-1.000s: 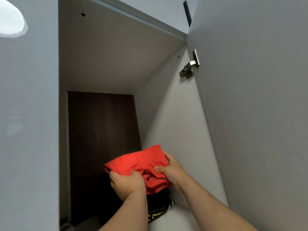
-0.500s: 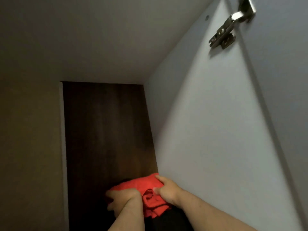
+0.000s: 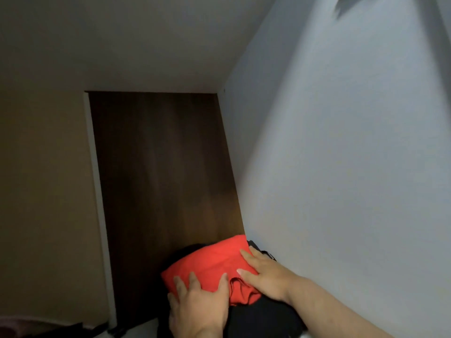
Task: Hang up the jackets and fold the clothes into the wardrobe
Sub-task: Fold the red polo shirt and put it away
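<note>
Cloth comes first: the red folded garment (image 3: 214,267) lies on top of a dark pile of clothes (image 3: 266,318) low in the wardrobe compartment. It sits directly ahead of and under both hands. Its long axis runs slantwise, from the near end under the left hand (image 3: 200,303) to the far end ahead of the right hand (image 3: 264,274).

Neither grip is clamped on anything. The left hand lies flat on the near end with its fingers apart and straight, thumb out towards the other hand. The right hand lies flat along the bundle's right flank, fingers straight and pointing deeper in. Both look to be pressing or smoothing, not holding. A loose fold of red bulges between the two thumbs.

Beyond the right hand's fingertips, the far corner of the red bundle comes close against the pale side wall (image 3: 341,167); a sliver of dark cloth shows between them. Ahead of both grips stands the dark wooden back panel (image 3: 161,167). How much shelf depth remains between bundle and panel cannot be told, as the dark pile hides it.

In my judgement the garment is placed, and what is left is to square it and draw the hands out. That calls for a push straight ahead from both palms. The left hand is nearer the end that overhangs the pile, so it would steady that end while the right flattens the bulge.
</note>
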Available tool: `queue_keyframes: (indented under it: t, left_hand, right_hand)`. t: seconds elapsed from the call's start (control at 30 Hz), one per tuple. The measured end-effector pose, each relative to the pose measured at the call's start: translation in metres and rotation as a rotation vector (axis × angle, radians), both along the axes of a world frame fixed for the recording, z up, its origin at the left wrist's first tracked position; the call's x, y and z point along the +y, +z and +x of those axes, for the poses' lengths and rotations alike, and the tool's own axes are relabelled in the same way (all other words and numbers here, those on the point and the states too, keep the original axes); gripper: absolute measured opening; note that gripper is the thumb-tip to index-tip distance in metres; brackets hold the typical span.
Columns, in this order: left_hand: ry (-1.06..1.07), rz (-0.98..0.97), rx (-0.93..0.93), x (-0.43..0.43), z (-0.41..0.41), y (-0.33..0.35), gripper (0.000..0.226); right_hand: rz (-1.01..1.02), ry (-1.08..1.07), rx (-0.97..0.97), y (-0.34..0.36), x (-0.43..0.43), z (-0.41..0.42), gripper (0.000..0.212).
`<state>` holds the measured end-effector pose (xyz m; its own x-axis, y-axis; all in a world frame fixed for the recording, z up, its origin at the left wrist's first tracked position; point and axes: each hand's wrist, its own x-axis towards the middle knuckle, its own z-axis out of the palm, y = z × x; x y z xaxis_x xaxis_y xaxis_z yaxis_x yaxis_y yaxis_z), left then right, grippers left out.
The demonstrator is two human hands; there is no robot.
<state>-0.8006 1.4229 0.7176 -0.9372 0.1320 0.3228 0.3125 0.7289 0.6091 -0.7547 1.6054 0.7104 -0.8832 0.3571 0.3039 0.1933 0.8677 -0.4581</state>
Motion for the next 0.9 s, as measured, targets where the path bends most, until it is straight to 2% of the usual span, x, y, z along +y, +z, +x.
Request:
queue_keyframes:
  t: [0.2,0.37,0.43,0.5,0.57,0.63,0.77,0.9]
  left_hand:
    - [-0.018,-0.087,-0.105,-0.003,0.005,-0.002,0.085]
    - [0.031,-0.183,-0.121,-0.001,0.023,0.011,0.075]
    - [0.058,-0.149,-0.092,0.0,0.034,0.016,0.068]
    - [0.063,-0.121,-0.001,0.0,0.048,0.02,0.063]
    - [-0.027,-0.076,0.019,-0.002,0.062,0.015,0.061]
    - [-0.028,-0.06,0.041,-0.006,0.065,0.011,0.061]
    - [-0.193,-0.104,0.148,-0.011,0.091,0.01,0.061]
    - [-0.395,-0.069,0.154,-0.016,0.147,0.01,0.04]
  right_hand:
    - [-0.052,0.023,-0.006,-0.007,0.0,-0.001,0.082]
    - [0.043,-0.072,-0.094,-0.002,-0.017,0.003,0.075]
    - [0.039,-0.123,-0.137,0.006,-0.028,0.009,0.072]
    - [0.028,-0.15,-0.073,0.013,-0.036,0.023,0.072]
    - [0.09,-0.2,0.028,0.021,-0.047,0.054,0.071]
    - [0.181,-0.187,0.092,0.026,-0.051,0.072,0.068]
    - [0.322,-0.275,0.114,0.037,-0.064,0.137,0.07]
    - [0.38,-0.382,0.064,0.033,-0.089,0.208,0.068]
